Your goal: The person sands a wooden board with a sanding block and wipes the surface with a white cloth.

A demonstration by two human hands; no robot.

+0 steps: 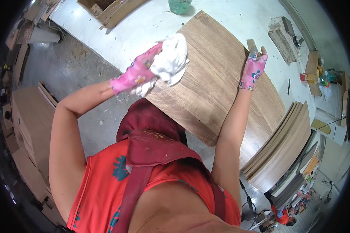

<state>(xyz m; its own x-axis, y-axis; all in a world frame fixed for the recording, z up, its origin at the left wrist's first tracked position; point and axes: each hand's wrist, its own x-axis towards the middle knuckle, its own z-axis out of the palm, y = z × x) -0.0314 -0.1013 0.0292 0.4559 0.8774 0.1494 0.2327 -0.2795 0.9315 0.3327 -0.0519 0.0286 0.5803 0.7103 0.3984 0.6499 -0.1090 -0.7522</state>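
The panel point(217, 66) lies on the tabletop point(151, 27) before the person, the cloth point(172, 58) over its left edge — the left hand point(140, 70) on that cloth, the right hand point(254, 69) at the panel's right side. Beyond the panel stands a container point(179, 5); left of that, a box point(118, 15). Right of the panel lies a block point(280, 44) — and, nearer the person, a stack of boards point(286, 141), with a thin stick point(289, 87) between them.

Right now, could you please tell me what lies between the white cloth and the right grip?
Only a bare stretch of the wood-grain board lies between the white cloth and the right grip; the head view shows this.
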